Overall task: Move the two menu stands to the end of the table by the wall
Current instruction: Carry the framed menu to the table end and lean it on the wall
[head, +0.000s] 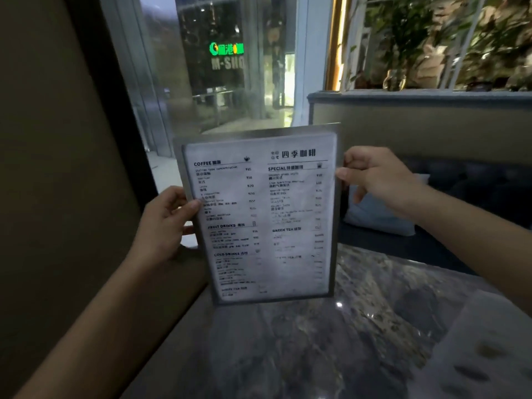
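A person held one menu stand [260,217] upright in front of them, printed side toward their eyes, above the far left part of a dark marbled tabletop [359,335]. The left hand [164,226] gripped its left edge, thumb on the front, fingers behind. The right hand [374,177] pinched the upper right edge the same way. Gripping both sides likely kept the flat panel steady and level while it was carried. Its lower edge looked just clear of the tabletop, though blur made contact hard to judge. The wall [57,168] stood along the tabletop's left edge, close beside the stand. No second stand was clearly visible.
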`<state>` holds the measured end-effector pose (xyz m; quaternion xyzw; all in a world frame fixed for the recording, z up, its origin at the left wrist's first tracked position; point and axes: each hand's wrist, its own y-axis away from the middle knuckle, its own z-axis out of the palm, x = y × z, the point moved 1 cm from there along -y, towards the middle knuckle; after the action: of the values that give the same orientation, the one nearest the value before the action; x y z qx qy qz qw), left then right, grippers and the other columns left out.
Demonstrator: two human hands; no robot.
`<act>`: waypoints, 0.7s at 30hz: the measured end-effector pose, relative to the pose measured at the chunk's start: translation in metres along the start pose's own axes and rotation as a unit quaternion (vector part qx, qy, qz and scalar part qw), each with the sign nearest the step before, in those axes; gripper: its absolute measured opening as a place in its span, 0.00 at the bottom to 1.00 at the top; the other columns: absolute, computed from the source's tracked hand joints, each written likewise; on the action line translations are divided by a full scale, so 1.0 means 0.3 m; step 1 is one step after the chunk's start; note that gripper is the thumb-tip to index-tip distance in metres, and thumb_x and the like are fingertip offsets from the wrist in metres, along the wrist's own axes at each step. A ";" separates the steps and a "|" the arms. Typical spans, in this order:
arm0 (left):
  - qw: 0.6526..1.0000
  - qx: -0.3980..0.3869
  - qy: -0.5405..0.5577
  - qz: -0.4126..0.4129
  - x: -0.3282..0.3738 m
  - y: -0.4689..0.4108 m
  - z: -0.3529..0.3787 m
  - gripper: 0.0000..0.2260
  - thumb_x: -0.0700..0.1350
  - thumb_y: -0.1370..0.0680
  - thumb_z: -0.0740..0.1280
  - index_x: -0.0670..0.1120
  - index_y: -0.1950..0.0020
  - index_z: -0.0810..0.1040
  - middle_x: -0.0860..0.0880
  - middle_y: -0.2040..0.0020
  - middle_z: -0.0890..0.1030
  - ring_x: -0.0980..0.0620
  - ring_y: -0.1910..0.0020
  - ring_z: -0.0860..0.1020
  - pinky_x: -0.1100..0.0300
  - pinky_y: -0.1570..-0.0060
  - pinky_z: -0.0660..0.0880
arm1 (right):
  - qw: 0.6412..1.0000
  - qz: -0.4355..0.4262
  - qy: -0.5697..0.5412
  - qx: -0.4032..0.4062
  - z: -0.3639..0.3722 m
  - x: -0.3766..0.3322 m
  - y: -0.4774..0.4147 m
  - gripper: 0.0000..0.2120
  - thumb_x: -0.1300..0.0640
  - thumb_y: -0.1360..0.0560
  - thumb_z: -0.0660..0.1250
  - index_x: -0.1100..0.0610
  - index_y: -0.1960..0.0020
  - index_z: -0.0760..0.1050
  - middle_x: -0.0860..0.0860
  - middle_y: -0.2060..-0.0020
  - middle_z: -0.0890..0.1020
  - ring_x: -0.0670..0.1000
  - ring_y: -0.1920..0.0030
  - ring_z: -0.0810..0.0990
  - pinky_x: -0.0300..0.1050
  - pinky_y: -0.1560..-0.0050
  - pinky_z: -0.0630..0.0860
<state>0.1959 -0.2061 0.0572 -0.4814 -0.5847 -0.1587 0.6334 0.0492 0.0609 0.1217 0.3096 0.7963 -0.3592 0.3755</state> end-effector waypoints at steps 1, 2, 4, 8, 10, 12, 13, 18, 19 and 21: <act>1.000 0.006 -0.009 -0.008 -0.016 0.029 -0.024 0.07 0.38 0.23 0.62 0.48 0.60 0.74 0.48 0.58 0.79 0.63 0.65 0.81 0.69 0.69 0.78 | 1.000 0.006 -0.013 -0.005 0.042 0.012 0.002 0.06 0.65 0.25 0.61 0.67 0.53 0.73 0.56 0.61 0.80 0.51 0.63 0.77 0.37 0.78 0.75; 1.000 0.013 -0.019 -0.015 -0.032 0.057 -0.049 0.08 0.38 0.24 0.62 0.48 0.60 0.74 0.48 0.58 0.79 0.63 0.65 0.80 0.69 0.70 0.77 | 1.000 0.014 -0.025 -0.010 0.085 0.026 0.006 0.04 0.65 0.25 0.61 0.65 0.53 0.74 0.53 0.62 0.80 0.49 0.63 0.77 0.37 0.77 0.75; 0.999 0.028 -0.033 -0.030 -0.067 0.113 -0.098 0.08 0.38 0.24 0.62 0.49 0.61 0.74 0.49 0.60 0.80 0.63 0.66 0.80 0.70 0.70 0.76 | 0.998 0.028 -0.048 -0.019 0.169 0.063 0.013 0.04 0.65 0.25 0.61 0.64 0.53 0.74 0.52 0.61 0.80 0.48 0.63 0.77 0.37 0.76 0.75; 0.994 0.056 -0.046 -0.083 -0.135 0.224 -0.194 0.09 0.37 0.24 0.64 0.50 0.60 0.76 0.52 0.64 0.81 0.61 0.65 0.81 0.66 0.68 0.79 | 0.995 0.030 -0.080 -0.057 0.320 0.136 0.036 0.05 0.67 0.27 0.62 0.63 0.54 0.76 0.58 0.59 0.81 0.47 0.66 0.79 0.36 0.74 0.75; 0.989 0.071 -0.068 -0.109 -0.168 0.277 -0.241 0.09 0.39 0.25 0.64 0.52 0.60 0.76 0.53 0.62 0.82 0.59 0.63 0.82 0.60 0.64 0.79 | 0.992 0.024 -0.091 -0.082 0.389 0.164 0.044 0.07 0.68 0.27 0.62 0.58 0.57 0.76 0.57 0.60 0.81 0.44 0.68 0.79 0.35 0.73 0.76; 0.984 0.081 -0.089 -0.134 -0.200 0.331 -0.284 0.08 0.42 0.25 0.65 0.54 0.59 0.77 0.52 0.60 0.83 0.57 0.60 0.82 0.54 0.59 0.80 | 0.989 0.027 -0.100 -0.109 0.455 0.189 0.050 0.08 0.67 0.27 0.63 0.56 0.56 0.76 0.55 0.59 0.82 0.44 0.66 0.79 0.36 0.72 0.76; 0.981 0.087 -0.093 -0.145 -0.213 0.358 -0.301 0.08 0.42 0.25 0.65 0.55 0.59 0.77 0.52 0.59 0.83 0.56 0.59 0.82 0.51 0.57 0.80 | 0.987 0.030 -0.106 -0.120 0.486 0.201 0.052 0.08 0.66 0.27 0.63 0.55 0.56 0.76 0.54 0.58 0.82 0.45 0.65 0.79 0.36 0.71 0.77; 0.971 0.136 -0.083 -0.180 -0.259 0.469 -0.343 0.11 0.40 0.24 0.64 0.55 0.60 0.78 0.56 0.60 0.84 0.56 0.59 0.81 0.49 0.56 0.78 | 0.979 0.032 -0.121 -0.160 0.618 0.243 0.056 0.06 0.67 0.27 0.63 0.60 0.52 0.76 0.54 0.58 0.82 0.54 0.62 0.79 0.37 0.71 0.77; 0.968 0.147 -0.087 -0.186 -0.268 0.486 -0.352 0.10 0.40 0.24 0.64 0.54 0.59 0.77 0.54 0.60 0.84 0.54 0.58 0.81 0.46 0.55 0.78 | 0.977 0.034 -0.124 -0.169 0.641 0.249 0.055 0.07 0.67 0.27 0.62 0.63 0.50 0.75 0.55 0.57 0.82 0.56 0.62 0.78 0.37 0.71 0.77; 0.962 0.166 -0.093 -0.198 -0.288 0.518 -0.371 0.07 0.39 0.25 0.65 0.52 0.58 0.77 0.51 0.58 0.83 0.48 0.55 0.81 0.41 0.53 0.77 | 0.973 0.038 -0.131 -0.187 0.682 0.256 0.056 0.08 0.68 0.27 0.62 0.66 0.48 0.74 0.56 0.57 0.81 0.53 0.62 0.78 0.36 0.72 0.76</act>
<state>0.3572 -0.2505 -0.0695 -0.2567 -0.7428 -0.1355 0.6034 0.0984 -0.0772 -0.0411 0.2140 0.7810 -0.2269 0.5410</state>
